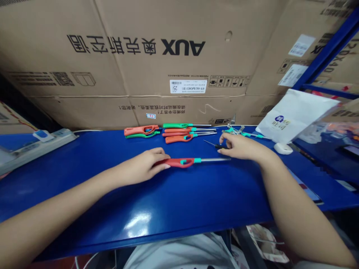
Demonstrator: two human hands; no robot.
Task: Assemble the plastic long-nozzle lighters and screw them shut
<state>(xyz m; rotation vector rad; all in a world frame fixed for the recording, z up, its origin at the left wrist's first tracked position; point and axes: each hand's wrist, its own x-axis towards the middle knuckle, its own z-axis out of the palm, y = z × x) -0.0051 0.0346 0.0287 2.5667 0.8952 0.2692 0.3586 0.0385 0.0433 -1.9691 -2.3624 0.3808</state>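
Red-handled and long-nosed, a gas lighter [181, 162] with a teal trigger and collar lies level at the middle of the blue table. My left hand [151, 164] is closed on the rear end of its handle. To the right, my right hand [238, 145] pinches the dark handle of a small screwdriver [215, 145], whose thin shaft points left. Behind these lie several assembled lighters [179, 139] with orange, red and green handles and metal tubes. Left of them sit loose handle shells, an orange one [140, 130] and a green one [143, 135].
Teal-ended metal tubes [246, 133] lie behind my right hand. A white printed paper bag [294, 116] and a white earphone case [283, 148] are at the right. A power strip [42, 149] runs along the left. A large cardboard sheet [157, 67] stands at the back.
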